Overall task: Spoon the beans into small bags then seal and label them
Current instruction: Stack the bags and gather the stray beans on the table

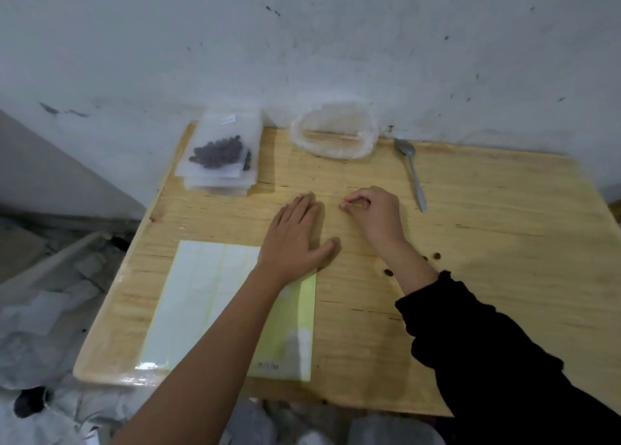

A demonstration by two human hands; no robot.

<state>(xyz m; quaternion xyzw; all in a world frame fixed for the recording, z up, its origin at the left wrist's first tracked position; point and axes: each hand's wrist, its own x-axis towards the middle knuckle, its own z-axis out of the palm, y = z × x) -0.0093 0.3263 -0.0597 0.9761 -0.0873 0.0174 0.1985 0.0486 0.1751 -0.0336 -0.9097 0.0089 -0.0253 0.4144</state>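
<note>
Pale wooden counter (pixel 470 243). White-and-yellow label sheet (pixel 201 293) lies front left. Left hand (pixel 295 239) rests flat mid-counter, fingers straight and together. Right hand (pixel 373 216) is beside it, fingers curled, thumb and forefinger tips meeting; can't tell what they pinch. Stack of clear small bags (pixel 232 184) sits back left, dark beans (pixel 216 150) inside the top bag. Clear plastic tub (pixel 334 135) and metal spoon (pixel 411 170) sit at the back.

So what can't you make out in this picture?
Head view, the only one:
Whether the right hand pinches anything: its fingers curl over the spot.
Print on the sticker of the top bag: too small, blurred.
Part of the label sheet: the left forearm covers it.
Contents of the tub: cloudy plastic.
</note>
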